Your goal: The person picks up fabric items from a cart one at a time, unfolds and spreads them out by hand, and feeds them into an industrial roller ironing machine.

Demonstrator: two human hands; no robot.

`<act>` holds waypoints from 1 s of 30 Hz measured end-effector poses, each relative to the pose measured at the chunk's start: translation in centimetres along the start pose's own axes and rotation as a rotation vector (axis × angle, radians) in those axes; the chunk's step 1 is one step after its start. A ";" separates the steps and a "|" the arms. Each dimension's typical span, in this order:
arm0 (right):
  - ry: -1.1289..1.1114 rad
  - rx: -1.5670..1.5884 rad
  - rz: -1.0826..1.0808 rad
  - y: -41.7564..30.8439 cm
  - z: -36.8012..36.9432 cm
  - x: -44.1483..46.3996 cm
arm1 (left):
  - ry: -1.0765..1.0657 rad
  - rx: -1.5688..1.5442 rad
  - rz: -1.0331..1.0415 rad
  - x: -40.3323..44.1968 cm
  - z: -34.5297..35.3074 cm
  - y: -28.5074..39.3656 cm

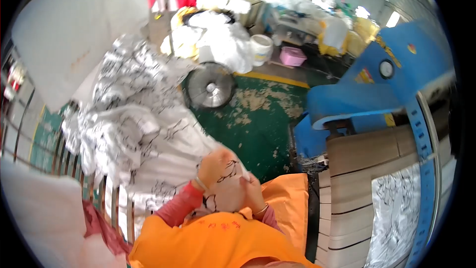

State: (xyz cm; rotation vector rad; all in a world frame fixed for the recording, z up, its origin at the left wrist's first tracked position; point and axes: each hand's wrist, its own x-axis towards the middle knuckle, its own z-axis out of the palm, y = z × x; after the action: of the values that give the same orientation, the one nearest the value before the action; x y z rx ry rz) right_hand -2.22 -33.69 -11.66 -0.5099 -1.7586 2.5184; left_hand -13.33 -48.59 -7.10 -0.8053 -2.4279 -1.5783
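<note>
White fabric with black line print (171,144) spreads in front of me, bunched at the far left and stretched flatter toward my body. My left hand (215,167) is closed over the cloth near its right edge, slightly blurred, with the fingertips partly hidden. Close to my apron, my right hand (252,192) pinches the edge of the same cloth. The apron (213,238) is orange, and the cloth's near end reaches it.
At right stands a blue press machine (357,99) with a padded board (372,154); another printed piece (394,213) lies there. A floor fan (211,85) stands ahead on the green floor. Farther back are a white bucket (261,49), a pink basket (292,56) and cloth heaps.
</note>
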 end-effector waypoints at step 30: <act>0.480 -0.646 -0.385 -8.5 -4.5 -9.5 | -1.360 -0.357 0.018 0.7 10.5 5.8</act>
State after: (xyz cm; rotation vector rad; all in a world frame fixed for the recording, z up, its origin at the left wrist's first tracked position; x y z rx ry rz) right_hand 6.70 -28.48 -2.84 -0.6413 -2.1570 1.4011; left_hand -9.22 -37.26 -6.79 -2.6298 -2.7255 -1.7438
